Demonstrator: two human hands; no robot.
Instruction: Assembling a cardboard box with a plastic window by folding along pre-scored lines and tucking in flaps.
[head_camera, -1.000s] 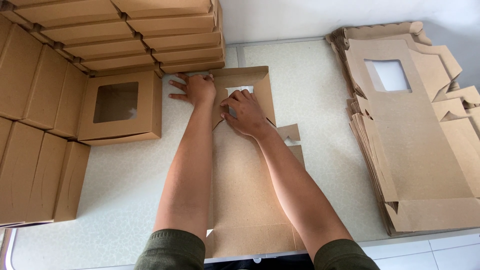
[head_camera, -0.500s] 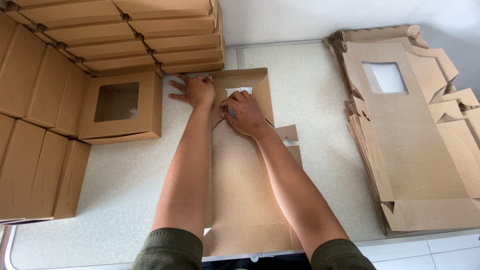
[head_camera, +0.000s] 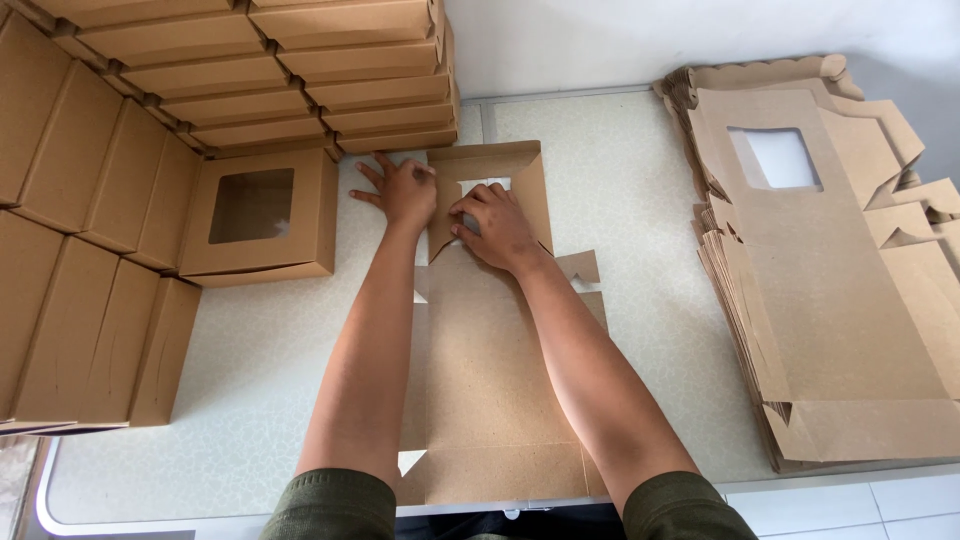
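The flat brown cardboard box blank (head_camera: 500, 380) lies mid-table, only its far window panel being folded — the left hand (head_camera: 400, 190) presses flat and open, the right hand (head_camera: 495, 225) pinches the panel. Finished windowed box (head_camera: 258, 212) stands left; unfolded stack (head_camera: 830, 270) waits right.

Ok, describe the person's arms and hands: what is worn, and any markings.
Both forearms are bare. The left hand and right hand wear no gloves, and no rings, watch or markings show. Olive-green ribbed cuffs, pushed up near the elbows, cover the upper arms: left sleeve, right sleeve.
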